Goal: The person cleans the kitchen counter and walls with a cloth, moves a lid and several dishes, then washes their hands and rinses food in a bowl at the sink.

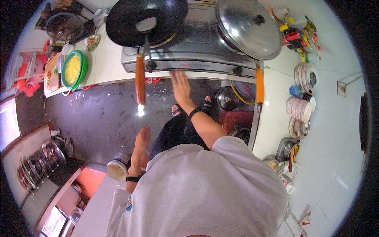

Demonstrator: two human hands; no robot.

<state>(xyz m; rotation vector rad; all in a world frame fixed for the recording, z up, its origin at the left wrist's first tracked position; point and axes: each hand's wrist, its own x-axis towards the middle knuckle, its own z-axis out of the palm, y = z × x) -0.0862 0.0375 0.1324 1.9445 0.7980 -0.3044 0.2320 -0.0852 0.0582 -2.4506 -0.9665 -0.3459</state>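
Observation:
My right hand (pixel 180 89), its fingers extended, is just in front of the front edge of the gas stove (pixel 195 63) and holds nothing. Lower and to the left, my left hand (pixel 143 137) hangs beside my body, slightly blurred, with nothing visible in it. A dark wok (pixel 121 22) sits on the stove's left side, and a metal utensil, apparently a spatula (pixel 146 41), rests in it. A wooden handle (pixel 140 80) juts out over the floor. At the stove's right side, a domed metal lid (pixel 245 32) covers a pan with an orange handle (pixel 259 86).
On the left counter, a green basin (pixel 84 69) of yellow shreds stands beside a cutting board (pixel 52 84) with a knife. Bottles (pixel 299 41) and stacked bowls (pixel 297 109) line the right counter. A bucket (pixel 118 167) stands near my left arm.

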